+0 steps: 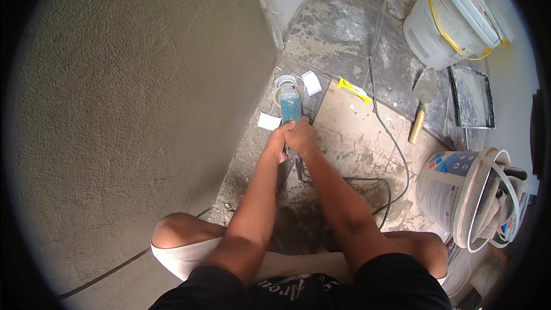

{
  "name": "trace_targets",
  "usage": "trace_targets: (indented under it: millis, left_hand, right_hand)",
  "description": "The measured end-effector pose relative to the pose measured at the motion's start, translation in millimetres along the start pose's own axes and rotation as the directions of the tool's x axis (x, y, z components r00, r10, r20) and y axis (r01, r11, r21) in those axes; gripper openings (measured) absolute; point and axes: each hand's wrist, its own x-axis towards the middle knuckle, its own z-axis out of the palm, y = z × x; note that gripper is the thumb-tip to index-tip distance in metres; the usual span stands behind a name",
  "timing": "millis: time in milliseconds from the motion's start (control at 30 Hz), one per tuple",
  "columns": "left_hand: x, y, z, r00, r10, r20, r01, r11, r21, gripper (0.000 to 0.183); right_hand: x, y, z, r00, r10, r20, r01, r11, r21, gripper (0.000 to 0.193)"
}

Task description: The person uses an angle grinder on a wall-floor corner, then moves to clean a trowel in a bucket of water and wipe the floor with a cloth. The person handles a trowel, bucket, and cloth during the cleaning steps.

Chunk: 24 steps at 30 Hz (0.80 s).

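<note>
Both of my hands are wrapped round a teal power tool with a grey head, which looks like an angle grinder (291, 107). My left hand (280, 139) and my right hand (302, 136) sit close together on its rear end, thumbs near each other, both closed. Its head points away from me, over a pale ring (285, 79) that may be a tape roll; what lies under the head is hidden. Two white paper pieces lie beside it, one at the right (311, 82) and one at the left (269, 121). A dark cord (367, 179) runs from the tool across the floor.
A rough grey plastered wall (143, 80) rises at the left. On the right are a white bucket with a yellow handle (439, 23), a trowel (422, 106), a black-rimmed tray (474, 97) and a bucket of tools (447, 189). A yellow packet (354, 90) lies on the tiles.
</note>
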Motion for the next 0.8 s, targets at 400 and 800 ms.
trace_targets:
  millis: [400, 800]
  left_hand:
    - [-43, 20, -3, 0.986, 0.120, 0.116, -0.149, 0.946, 0.287, 0.085]
    - [-119, 63, 74, 0.847, 0.389, 0.362, -0.514, 0.424, 0.746, 0.107]
  right_hand:
    - [3, 23, -11, 0.979, -0.199, 0.030, 0.142, 0.785, 0.603, 0.051]
    - [-1, -18, -112, 0.950, -0.312, 0.033, 0.084, 0.352, 0.932, 0.030]
